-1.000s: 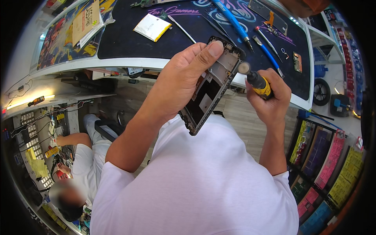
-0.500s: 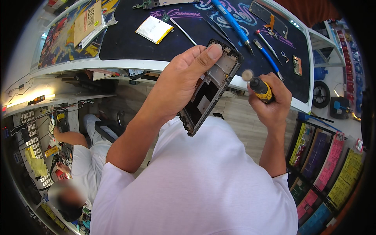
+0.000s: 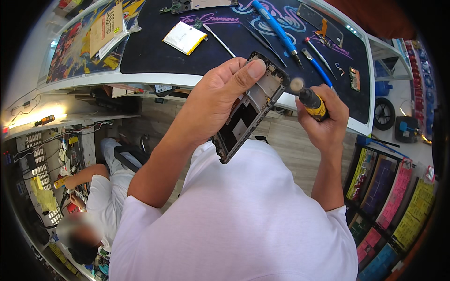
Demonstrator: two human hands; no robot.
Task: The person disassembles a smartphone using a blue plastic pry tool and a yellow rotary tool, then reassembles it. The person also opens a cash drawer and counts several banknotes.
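Observation:
My left hand [image 3: 218, 96] is closed around the upper left edge of a stripped phone frame [image 3: 259, 93], its thumb lying over the top end. The frame hangs tilted in front of my shirt, its inner side showing a silver plate and a dark lower recess. My right hand [image 3: 326, 117] grips a yellow and black rotary tool [image 3: 315, 107]. A round, blurred brush-like tip [image 3: 296, 85] points toward the frame's upper right edge; whether it touches the frame I cannot tell.
On the dark mat [image 3: 154, 58] lie a white battery [image 3: 184, 37], a blue pen-shaped tool [image 3: 277, 29], tweezers, several screwdrivers and a small circuit board [image 3: 355, 79]. A phone cover [image 3: 321, 23] rests at the back right. Another person [image 3: 101, 196] works at the lower left.
The phone frame has shifted slightly down and left, while the rotary tool stays nearly in place. At the left, the other person's hand has moved onto a yellow cylinder.

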